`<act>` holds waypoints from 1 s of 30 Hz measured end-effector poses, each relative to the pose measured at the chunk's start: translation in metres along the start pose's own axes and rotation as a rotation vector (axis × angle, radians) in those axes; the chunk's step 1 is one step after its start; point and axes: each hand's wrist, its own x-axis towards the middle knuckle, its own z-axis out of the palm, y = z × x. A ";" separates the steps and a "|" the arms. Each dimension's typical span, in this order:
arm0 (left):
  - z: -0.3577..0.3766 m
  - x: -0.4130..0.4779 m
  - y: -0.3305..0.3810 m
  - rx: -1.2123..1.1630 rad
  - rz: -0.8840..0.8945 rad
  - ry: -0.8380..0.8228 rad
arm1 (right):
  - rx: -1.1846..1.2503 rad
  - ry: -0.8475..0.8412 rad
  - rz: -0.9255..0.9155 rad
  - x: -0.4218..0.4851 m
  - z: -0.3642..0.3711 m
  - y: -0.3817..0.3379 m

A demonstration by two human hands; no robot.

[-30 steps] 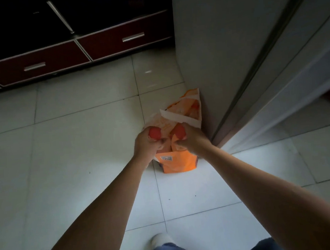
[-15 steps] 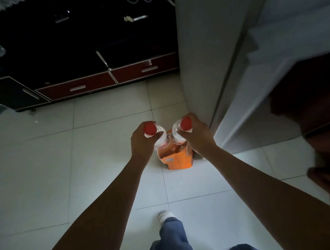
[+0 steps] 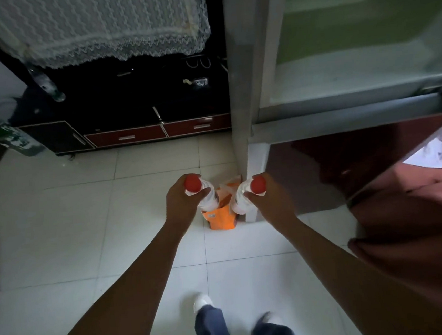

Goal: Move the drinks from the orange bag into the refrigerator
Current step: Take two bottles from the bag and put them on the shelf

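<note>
Head view, centre of the frame: the left hand has its fingers and thumb curled round the neck of the left bottle, just under its red cap. The right hand grips the right bottle the same way. Half a second ago the two bottles stood close together at the bag's mouth. Now they are held higher and wider apart, both clear of the orange bag. The bag sits open on the tiled floor just below and between them, against the corner of the refrigerator; what remains inside it cannot be told. Both arms reach forward, nearly straight. More of the dark cabinet and a lace cloth now fills the upper left.
</note>
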 end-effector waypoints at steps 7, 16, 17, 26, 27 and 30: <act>-0.015 -0.060 0.047 0.040 0.119 -0.062 | 0.049 0.134 0.007 -0.070 -0.042 -0.028; -0.036 -0.111 0.097 -0.112 0.231 -0.121 | 0.024 0.374 -0.139 -0.146 -0.084 -0.070; -0.038 -0.115 0.104 -0.131 0.265 -0.127 | 0.030 0.406 -0.163 -0.153 -0.089 -0.074; -0.050 -0.139 0.188 -0.257 0.506 -0.179 | 0.051 0.632 -0.358 -0.207 -0.142 -0.119; -0.050 -0.140 0.197 -0.262 0.518 -0.181 | 0.062 0.645 -0.378 -0.211 -0.149 -0.125; -0.049 -0.144 0.225 -0.283 0.588 -0.188 | 0.101 0.686 -0.433 -0.219 -0.169 -0.140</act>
